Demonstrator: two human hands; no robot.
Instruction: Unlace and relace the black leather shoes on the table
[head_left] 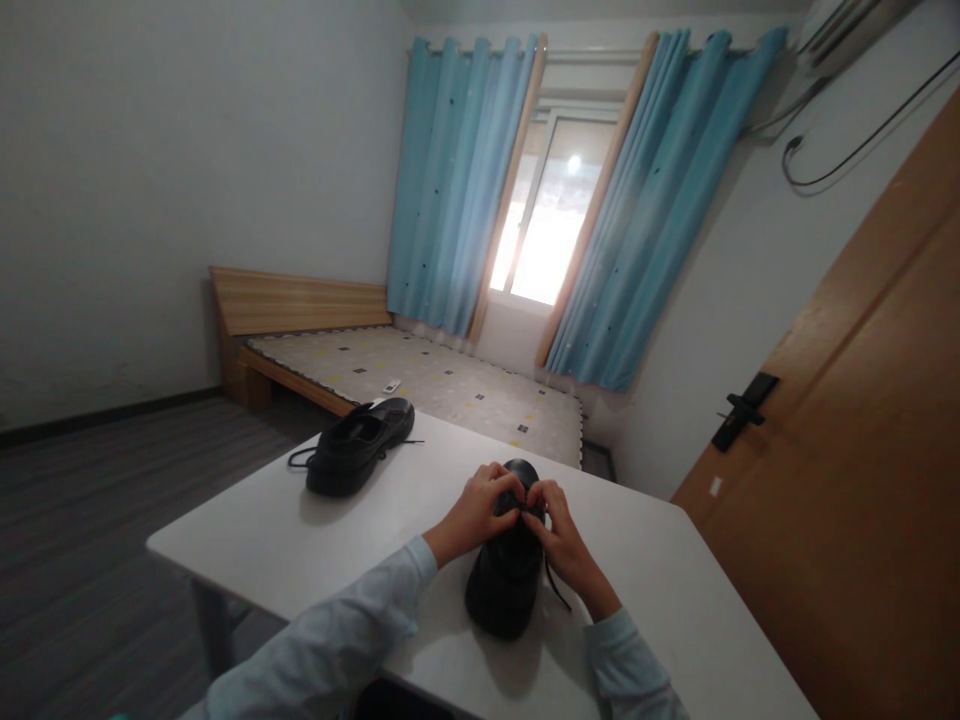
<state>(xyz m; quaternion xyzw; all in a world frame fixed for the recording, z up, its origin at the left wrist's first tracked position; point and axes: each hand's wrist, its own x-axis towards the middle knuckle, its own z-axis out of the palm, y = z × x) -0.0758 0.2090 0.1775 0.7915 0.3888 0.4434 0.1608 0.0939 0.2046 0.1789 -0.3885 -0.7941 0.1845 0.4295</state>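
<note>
A black shoe point(504, 590) stands on the white table point(315, 540) right in front of me, toe pointing away. My left hand point(480, 510) and my right hand point(566, 540) meet over its upper, fingers pinched on the black shoelace point(556, 590) near the tongue. One lace end trails down the shoe's right side. A second black shoe point(358, 447) rests at the table's far left part, its laces lying loose on the tabletop beside it.
Beyond the table is a low wooden bed point(420, 375) with a patterned mattress. Blue curtains point(457, 190) frame a bright window. A wooden door point(862, 450) with a black handle stands at the right. Dark floor lies to the left.
</note>
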